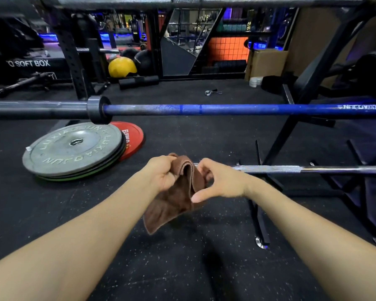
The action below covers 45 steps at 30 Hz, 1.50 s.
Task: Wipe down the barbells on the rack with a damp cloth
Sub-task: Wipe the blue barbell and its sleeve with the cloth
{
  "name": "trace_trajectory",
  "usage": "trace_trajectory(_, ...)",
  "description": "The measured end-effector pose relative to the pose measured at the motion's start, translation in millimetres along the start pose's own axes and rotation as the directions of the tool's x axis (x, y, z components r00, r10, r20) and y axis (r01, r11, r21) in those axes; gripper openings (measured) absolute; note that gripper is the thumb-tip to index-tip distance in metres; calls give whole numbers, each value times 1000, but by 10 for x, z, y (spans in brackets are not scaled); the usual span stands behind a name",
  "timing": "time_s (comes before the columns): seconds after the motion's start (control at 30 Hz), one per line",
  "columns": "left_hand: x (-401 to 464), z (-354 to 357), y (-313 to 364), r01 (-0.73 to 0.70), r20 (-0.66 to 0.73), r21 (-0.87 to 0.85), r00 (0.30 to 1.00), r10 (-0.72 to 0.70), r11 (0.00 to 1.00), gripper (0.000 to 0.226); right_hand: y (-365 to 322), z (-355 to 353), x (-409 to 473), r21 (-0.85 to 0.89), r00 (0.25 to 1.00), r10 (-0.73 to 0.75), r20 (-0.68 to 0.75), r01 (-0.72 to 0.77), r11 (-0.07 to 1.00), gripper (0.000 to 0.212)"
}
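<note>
A brown cloth [174, 198] hangs folded between my two hands at the centre of the view. My left hand [163, 172] grips its upper left edge with curled fingers. My right hand [219, 181] pinches the cloth's right side, thumb pointing down. Behind my right hand, a chrome barbell [291, 169] lies low on the black rack [291, 127]; its left end is hidden by the cloth. Above it a blue barbell [226, 109] with a grey sleeve [41, 108] spans the view. A third grey bar [182, 0] crosses the top edge.
A stack of weight plates, grey [72, 148] on top and red [131, 140] behind, lies on the black rubber floor at left. A spring collar [211, 92] lies further back. A yellow ball [122, 66] and a foam roller [138, 81] sit by the far rack.
</note>
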<state>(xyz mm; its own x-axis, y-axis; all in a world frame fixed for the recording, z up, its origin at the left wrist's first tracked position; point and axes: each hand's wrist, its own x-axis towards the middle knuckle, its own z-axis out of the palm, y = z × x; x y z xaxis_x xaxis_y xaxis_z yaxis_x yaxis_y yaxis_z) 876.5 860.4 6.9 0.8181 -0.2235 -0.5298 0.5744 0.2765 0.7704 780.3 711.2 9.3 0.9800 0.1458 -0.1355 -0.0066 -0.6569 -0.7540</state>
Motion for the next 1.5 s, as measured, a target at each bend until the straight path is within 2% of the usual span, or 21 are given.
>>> trace_trajectory(0.1, 35, -5, 64, -44, -39, -143, 999, 39, 989, 21, 45, 21, 98, -51, 976, -69, -206, 59, 997, 22)
trace_trajectory(0.17, 21, -40, 90, -32, -30, -142, 999, 28, 989, 25, 54, -29, 117, -71, 956, -90, -278, 73, 995, 26)
trace_trajectory(0.27, -16, -104, 90, 1, 9, -108, 1000, 0, 994, 27, 69, -48, 147, -53, 948, -102, -302, 90, 994, 24)
trace_trajectory(0.47, -19, -29, 113, 36, 76, -160, 997, -24, 987, 22, 88, 24, 304, 290, 885, 95, -455, 47, 956, 24)
trace_trajectory(0.57, -59, 68, 99, 80, 124, -225, 991, -53, 971, 28, 18, 14, 311, 405, 869, 123, -478, 94, 909, 27)
trace_trajectory(0.67, -90, 129, 114, 124, 120, -351, 989, -87, 928, 34, -40, -9, 208, 332, 926, 4, -377, 131, 934, 19)
trace_trajectory(0.73, -107, 155, 143, 126, 114, -406, 990, -87, 905, 40, -43, 12, 138, 310, 974, -37, -223, 107, 945, 6)
trace_trajectory(0.8, -143, 181, 171, 138, 121, -420, 988, -96, 897, 40, -44, 45, 121, 178, 989, -46, -142, 71, 981, 34)
trace_trajectory(0.87, -175, 208, 178, 146, 135, -386, 986, -101, 911, 34, -89, 78, 141, 32, 982, -65, -179, 71, 997, 45)
trace_trajectory(1.0, -227, 264, 203, 166, 146, -333, 982, -123, 928, 29, -145, 61, 185, -106, 933, -123, -337, 92, 990, 28)
trace_trajectory(1.1, -236, 258, 240, 173, 145, -365, 981, -128, 915, 22, -107, 1, 192, -152, 918, -133, -374, 81, 985, 21)
trace_trajectory(1.17, -212, 240, 242, 181, 151, -377, 980, -132, 908, 26, -75, -39, 177, -138, 921, -98, -376, 50, 989, 17)
trace_trajectory(1.27, -182, 201, 188, 164, 117, -252, 983, -138, 954, 28, -40, -118, 147, -140, 937, -74, -343, 27, 990, 18)
trace_trajectory(1.37, -108, 152, 136, 94, 61, -3, 994, -94, 996, 29, -48, -159, 96, -80, 946, -80, -313, 58, 995, 27)
trace_trajectory(1.47, -113, 140, 93, 42, 39, 200, 998, -51, 979, 24, -112, -133, 76, 64, 945, -64, -321, 89, 994, 32)
trace_trajectory(1.5, -127, 135, 87, 8, 35, 304, 999, -19, 953, 29, -139, -115, 81, 93, 945, -54, -323, 88, 992, 32)
